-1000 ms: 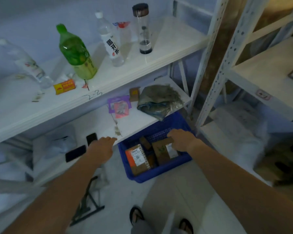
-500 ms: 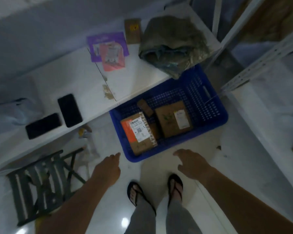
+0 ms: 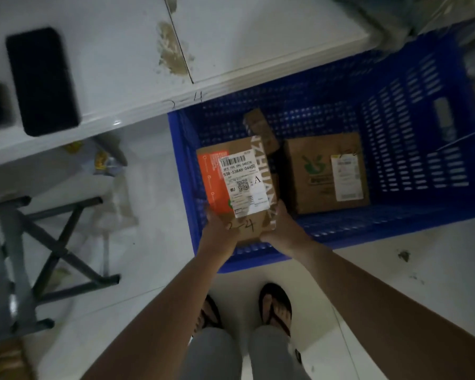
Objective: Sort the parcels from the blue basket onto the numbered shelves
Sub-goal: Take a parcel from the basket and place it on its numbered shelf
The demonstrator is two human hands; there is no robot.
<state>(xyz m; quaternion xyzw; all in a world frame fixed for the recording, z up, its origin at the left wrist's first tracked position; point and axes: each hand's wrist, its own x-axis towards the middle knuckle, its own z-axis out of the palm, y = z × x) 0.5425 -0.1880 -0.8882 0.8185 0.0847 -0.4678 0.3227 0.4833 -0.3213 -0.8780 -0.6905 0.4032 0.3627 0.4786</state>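
white tiled floor (image 3: 154,242), blue basket (image 3: 368,237) holds the cardboard parcel (image 3: 239,185) marked 2-4, left hand (image 3: 217,234) and right hand (image 3: 285,231) each grasping its near end: pickup step, next probably lift onto shelf (image 3: 115,64) marked 2-4.

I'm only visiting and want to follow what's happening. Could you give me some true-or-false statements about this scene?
1. The left hand and right hand both hold the orange-sided parcel. True.
2. That parcel has 3-1 handwritten on it. False: it reads 2-4.
3. The blue basket holds nothing else. False: a green-logo box and a small box lie in it.
4. The shelf edge is marked 2-4. True.
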